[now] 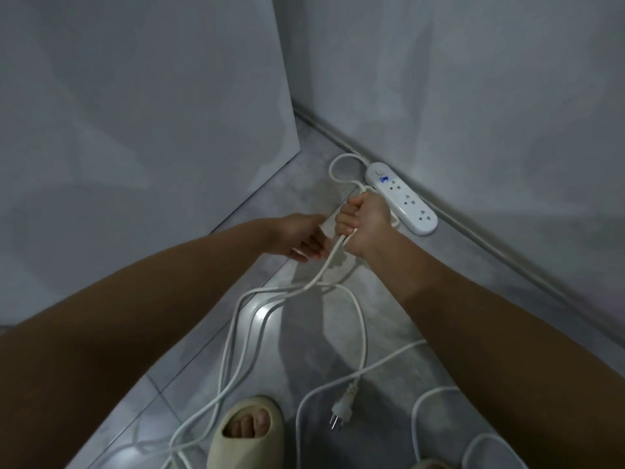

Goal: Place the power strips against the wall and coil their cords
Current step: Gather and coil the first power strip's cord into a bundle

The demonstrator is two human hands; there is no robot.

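A white power strip [402, 198] lies on the floor against the right wall, sockets up. Its white cord [338, 164] loops off its far end and runs back into my right hand [367, 225], which grips several strands in a fist just left of the strip. From the fist the cord [243, 319] hangs in long loose loops toward the floor, and its plug [345, 404] dangles near my foot. Beside the fist, my left hand [301, 238] is held with relaxed fingers close to the strands; whether it touches them is unclear.
A white panel [142, 130] stands on the left and meets the grey wall [473, 79] in a corner. More white cords [439, 401] snake across the tiled floor at the lower right. My beige slipper [243, 434] stands at the bottom centre, with a second one at the edge.
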